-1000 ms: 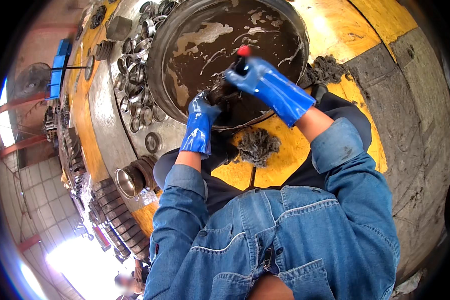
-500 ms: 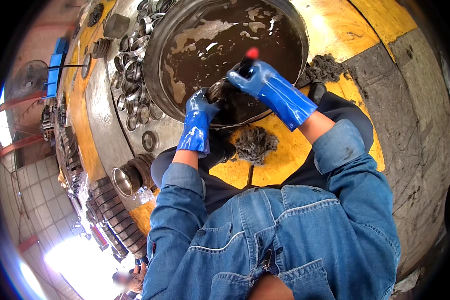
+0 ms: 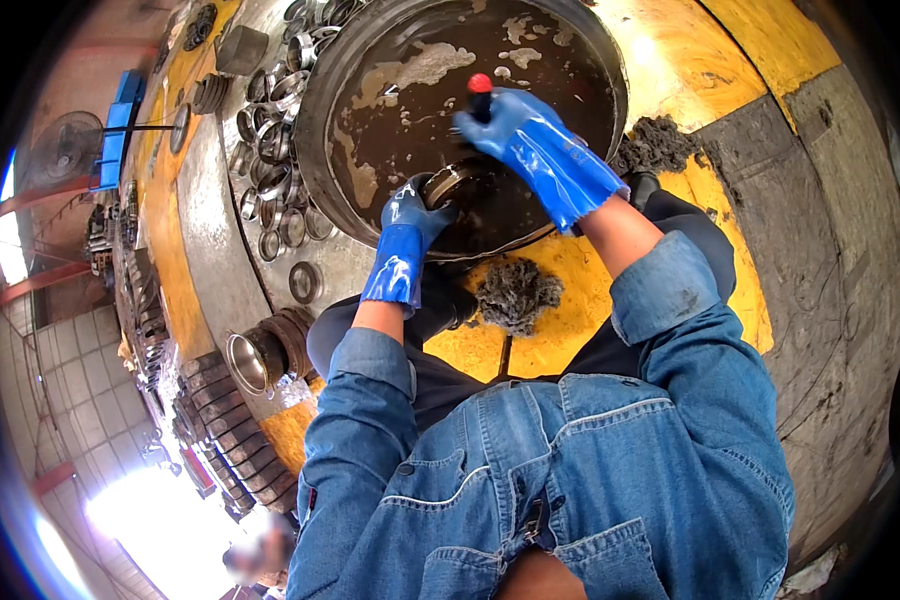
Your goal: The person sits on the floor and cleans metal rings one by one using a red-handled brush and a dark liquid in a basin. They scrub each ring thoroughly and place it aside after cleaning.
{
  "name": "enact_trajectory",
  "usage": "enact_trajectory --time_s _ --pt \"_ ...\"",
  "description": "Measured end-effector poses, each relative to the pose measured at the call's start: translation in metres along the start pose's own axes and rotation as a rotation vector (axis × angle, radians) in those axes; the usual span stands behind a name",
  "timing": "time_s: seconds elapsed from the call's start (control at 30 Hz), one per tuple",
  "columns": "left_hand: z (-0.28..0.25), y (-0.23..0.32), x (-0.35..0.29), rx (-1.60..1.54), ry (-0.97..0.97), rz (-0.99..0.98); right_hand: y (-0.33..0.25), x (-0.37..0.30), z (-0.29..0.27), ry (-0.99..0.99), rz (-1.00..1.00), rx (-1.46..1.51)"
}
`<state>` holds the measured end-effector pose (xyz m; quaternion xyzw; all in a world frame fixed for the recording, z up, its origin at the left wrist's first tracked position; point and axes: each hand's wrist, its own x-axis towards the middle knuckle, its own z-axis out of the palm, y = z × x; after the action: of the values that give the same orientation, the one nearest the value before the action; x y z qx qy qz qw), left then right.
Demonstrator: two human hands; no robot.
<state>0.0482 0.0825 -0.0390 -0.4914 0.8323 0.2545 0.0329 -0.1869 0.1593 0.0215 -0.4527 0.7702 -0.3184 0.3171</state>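
Left hand [image 3: 410, 212] is curled around the edge of a ring [image 3: 457, 178], which sits just right of it, over the basin [image 3: 316, 135]. Right hand [image 3: 515, 122], beyond and right of the left, is wrapped round a red-tipped handle [image 3: 480, 86]. Loose rings [image 3: 272, 148] lie left of the left hand, a grey wad [image 3: 518, 297] nearer the body.

Below its red tip, the black handle [image 3: 480, 86] disappears into the right hand [image 3: 508, 118], whose fingertips are blurred, so the tool's working end cannot be told. The left hand [image 3: 408, 215] covers part of the metal ring [image 3: 455, 180] near the basin's near rim; the ring's lower side is lost in shadow. Murky liquid [image 3: 560, 110] hides the floor of the basin [image 3: 313, 150], whose far rim the upper picture edge cuts off. A person [image 3: 262, 552] beyond the worktop is blurred.
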Motion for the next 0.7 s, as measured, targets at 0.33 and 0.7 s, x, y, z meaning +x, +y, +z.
enact_trajectory --time_s 0.33,0.7 --pt "0.027 -0.045 0.021 -0.196 -0.085 0.085 -0.01 -0.002 0.0 -0.136 -0.158 -0.039" --pt "0.014 -0.041 0.012 -0.057 -0.012 0.093 -0.027 -0.01 0.018 -0.215 -0.27 0.188"
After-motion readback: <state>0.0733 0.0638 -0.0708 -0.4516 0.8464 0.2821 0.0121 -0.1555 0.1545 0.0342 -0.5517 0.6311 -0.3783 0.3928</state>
